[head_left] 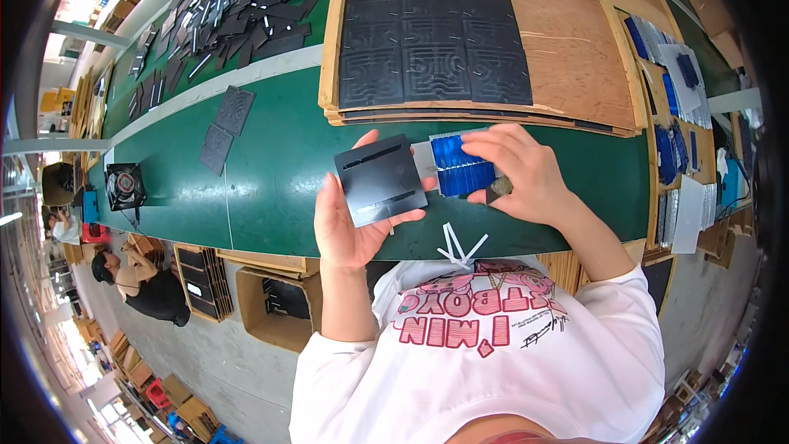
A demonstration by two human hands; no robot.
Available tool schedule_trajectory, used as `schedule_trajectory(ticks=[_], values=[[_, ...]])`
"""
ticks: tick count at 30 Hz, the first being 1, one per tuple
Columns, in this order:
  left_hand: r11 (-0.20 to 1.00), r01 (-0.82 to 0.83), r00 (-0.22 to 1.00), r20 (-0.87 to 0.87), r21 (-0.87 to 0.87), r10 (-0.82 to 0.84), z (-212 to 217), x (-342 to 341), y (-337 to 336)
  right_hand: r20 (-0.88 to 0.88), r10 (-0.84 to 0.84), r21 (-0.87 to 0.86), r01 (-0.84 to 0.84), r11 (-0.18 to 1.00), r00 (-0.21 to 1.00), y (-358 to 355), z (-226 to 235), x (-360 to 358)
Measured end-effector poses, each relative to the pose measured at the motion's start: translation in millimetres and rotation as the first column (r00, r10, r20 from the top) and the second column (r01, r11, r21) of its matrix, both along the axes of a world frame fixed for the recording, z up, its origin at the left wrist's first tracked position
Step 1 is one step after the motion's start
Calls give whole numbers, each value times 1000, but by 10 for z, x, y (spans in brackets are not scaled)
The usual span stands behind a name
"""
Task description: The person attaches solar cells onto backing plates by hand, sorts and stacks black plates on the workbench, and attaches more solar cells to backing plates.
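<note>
Held up over the green table (279, 205) is a square black plate (382, 185) with slots near two opposite edges. My left hand (343, 234) grips it from below and the left, fingers reaching behind. Close to its right edge is a shiny blue ribbed sheet (463, 173) with a pale line across it, which my right hand (526, 173) pinches by its right side. A pale flat piece (423, 160) shows between the plate and the sheet, partly hidden. Several narrow white strips (456, 247) lie at the table's near edge, below the hands.
Beyond my hands sits a wooden tray (583, 41) partly filled with black panels (431, 29). Loose black plates (238, 16) are heaped at the far left; two more (218, 144) lie nearer. A small fan (126, 187) stands left. Blue sheets (670, 152) lie right. A co-worker (148, 279) sits at lower left.
</note>
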State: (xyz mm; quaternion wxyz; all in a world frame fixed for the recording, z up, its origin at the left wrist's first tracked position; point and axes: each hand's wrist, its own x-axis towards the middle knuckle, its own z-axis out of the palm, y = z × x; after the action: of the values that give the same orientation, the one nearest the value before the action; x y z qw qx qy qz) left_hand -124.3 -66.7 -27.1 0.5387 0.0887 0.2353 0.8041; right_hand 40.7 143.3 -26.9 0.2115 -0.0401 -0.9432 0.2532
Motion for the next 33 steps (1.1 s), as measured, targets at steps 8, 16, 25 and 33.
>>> schedule_trajectory(ticks=[8, 16, 25, 33], values=[[998, 63, 998, -30, 0, -63, -1, -2, -6, 112, 17, 5, -18, 1000, 994, 19, -48, -18], [992, -49, 987, -157, -114, 31, 0, 32, 7, 57, 51, -16, -50, 999, 997, 38, -44, -14], [965, -178, 948, -298, -193, 115, -62, 59, 64, 48, 67, -25, -66, 998, 997, 50, -9, -3], [959, -185, 936, -336, -215, 105, -108, 31, 65, 10, 76, -105, -74, 992, 997, 82, 90, 18]])
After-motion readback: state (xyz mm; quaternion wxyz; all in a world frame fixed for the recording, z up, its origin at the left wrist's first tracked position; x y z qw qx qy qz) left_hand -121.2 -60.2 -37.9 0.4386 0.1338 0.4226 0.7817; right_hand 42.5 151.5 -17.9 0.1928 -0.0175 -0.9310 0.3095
